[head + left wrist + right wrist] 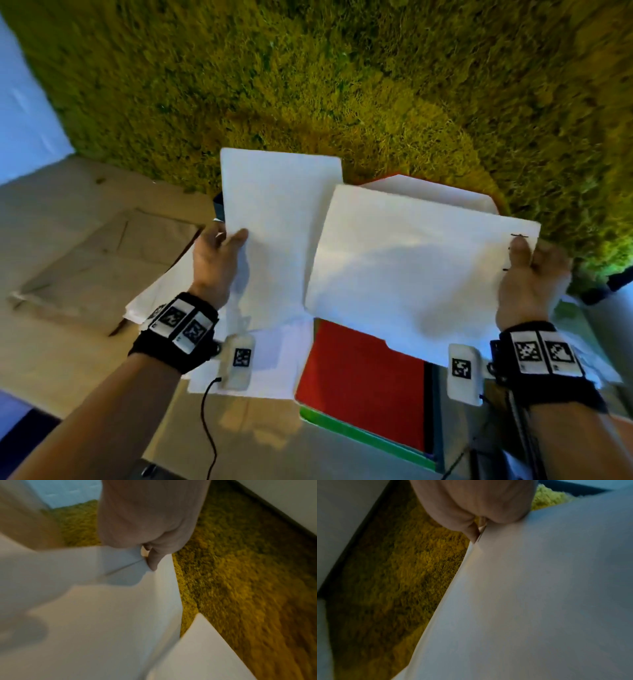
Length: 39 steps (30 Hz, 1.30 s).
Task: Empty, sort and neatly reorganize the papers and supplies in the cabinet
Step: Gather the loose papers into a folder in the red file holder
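My left hand (219, 246) pinches the left edge of a white sheet of paper (277, 219) held upright over the floor; in the left wrist view the thumb (152, 561) presses that sheet (102, 615). My right hand (527, 270) pinches the right edge of a second white stack of paper (411, 274), thumb on top near some small black marks. The right wrist view shows this stack (539, 601) bending under the fingers. Below both lies a red folder (363, 380) on a green folder (359, 435), with more white sheets (274, 363) on the floor.
A shaggy green-yellow rug (342, 85) fills the far half of the head view. Flattened brown cardboard (99, 260) lies at the left on a beige floor (51, 359). A dark object (613, 284) sits at the right edge. A black cable (205, 421) hangs from my left wrist.
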### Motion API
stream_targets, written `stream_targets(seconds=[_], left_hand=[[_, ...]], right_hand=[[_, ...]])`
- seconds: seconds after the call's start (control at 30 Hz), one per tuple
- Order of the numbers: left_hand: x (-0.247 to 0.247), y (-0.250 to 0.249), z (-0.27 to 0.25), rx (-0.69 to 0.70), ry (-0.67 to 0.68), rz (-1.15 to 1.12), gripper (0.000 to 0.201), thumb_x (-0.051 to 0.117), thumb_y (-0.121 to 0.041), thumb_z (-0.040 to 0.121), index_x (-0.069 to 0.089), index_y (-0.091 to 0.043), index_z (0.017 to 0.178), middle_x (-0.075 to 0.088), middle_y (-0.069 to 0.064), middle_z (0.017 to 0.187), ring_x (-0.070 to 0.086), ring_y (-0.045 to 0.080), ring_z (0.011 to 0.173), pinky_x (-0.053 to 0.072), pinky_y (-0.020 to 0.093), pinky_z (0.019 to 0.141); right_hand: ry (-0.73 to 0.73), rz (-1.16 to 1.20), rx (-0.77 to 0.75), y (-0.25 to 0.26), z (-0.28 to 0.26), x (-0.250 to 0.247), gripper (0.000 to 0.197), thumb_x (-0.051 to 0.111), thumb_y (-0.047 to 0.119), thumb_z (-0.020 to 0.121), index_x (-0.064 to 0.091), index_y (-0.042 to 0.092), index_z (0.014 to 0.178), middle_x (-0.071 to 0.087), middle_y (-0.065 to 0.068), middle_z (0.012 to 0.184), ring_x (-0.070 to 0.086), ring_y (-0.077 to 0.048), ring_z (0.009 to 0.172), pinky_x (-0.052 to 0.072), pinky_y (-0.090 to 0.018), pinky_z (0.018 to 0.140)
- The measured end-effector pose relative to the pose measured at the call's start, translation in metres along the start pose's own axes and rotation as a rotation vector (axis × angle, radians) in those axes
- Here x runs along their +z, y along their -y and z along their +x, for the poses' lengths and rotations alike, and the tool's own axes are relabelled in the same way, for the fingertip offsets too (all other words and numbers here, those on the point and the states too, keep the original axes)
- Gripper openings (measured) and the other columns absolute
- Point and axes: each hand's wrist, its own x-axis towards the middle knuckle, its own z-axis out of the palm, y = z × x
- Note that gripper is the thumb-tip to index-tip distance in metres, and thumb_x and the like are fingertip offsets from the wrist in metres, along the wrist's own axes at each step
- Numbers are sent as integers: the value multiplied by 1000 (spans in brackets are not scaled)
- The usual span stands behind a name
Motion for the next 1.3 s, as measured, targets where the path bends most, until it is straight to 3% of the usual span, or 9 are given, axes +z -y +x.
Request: stream_targets(seconds=[0.17,0.23,0.37,0.57,0.73,0.83,0.97,1.13,1.3], left_hand=[[25,-9,-27,-209,197,-280,15,50,-10,102,57,3,101,69,19,96,68,19,86,51,28,85],[40,-13,-36,-284,275,-474,29,47,-6,101,53,-4,130,66,12,125,64,26,113,51,41,94],[72,-15,-55,-290,424,-465,37,41,9,97,55,-6,128,69,10,116,68,23,101,56,33,79],[76,10,-55,-322,839,116,22,71,-16,84,64,-15,105,69,8,109,67,23,100,53,26,75],[102,80,-43,-285,752,657,59,79,-34,79,33,-22,42,31,-8,39,34,5,36,26,26,53],[123,97,-52,-274,684,864,36,76,-47,77,57,-17,71,61,-1,68,61,21,72,39,27,57],[150,114,-61,-382,624,980,99,79,-65,60,48,-7,135,56,17,132,55,37,119,49,39,96],[180,111,-75,-514,573,729,54,81,-23,79,60,4,122,64,17,120,63,32,106,50,34,82],[196,106,-82,-549,568,582,44,79,-14,80,58,8,113,63,18,112,62,31,96,50,37,75]], right_hand=[[129,331,494,-17,-31,26,16,46,19,101,58,10,94,60,-11,85,60,-10,50,47,-23,51],[218,403,598,-29,-47,41,8,46,16,101,51,10,103,59,-11,90,62,-11,62,51,-23,46],[370,470,677,-44,-71,54,9,49,8,98,46,14,104,61,-7,96,63,-22,85,54,-33,58],[248,358,257,-21,-41,17,47,63,2,87,43,8,129,64,-17,106,63,-25,93,51,-42,80],[38,225,-86,18,-11,-30,24,58,12,92,54,10,115,67,6,90,63,-9,81,52,-32,72],[-12,125,-167,16,-5,-54,12,57,18,91,58,17,103,65,-5,90,61,-15,80,49,-30,70],[-55,111,-186,1,-4,-83,12,57,17,92,58,18,104,67,-9,95,62,-10,80,49,-25,70],[-133,51,-188,-13,-2,-107,20,56,8,94,59,1,112,64,0,90,58,11,74,47,-14,69],[-201,22,-207,-14,4,-119,13,56,14,92,60,22,102,64,-2,92,59,-2,80,49,-24,74]])
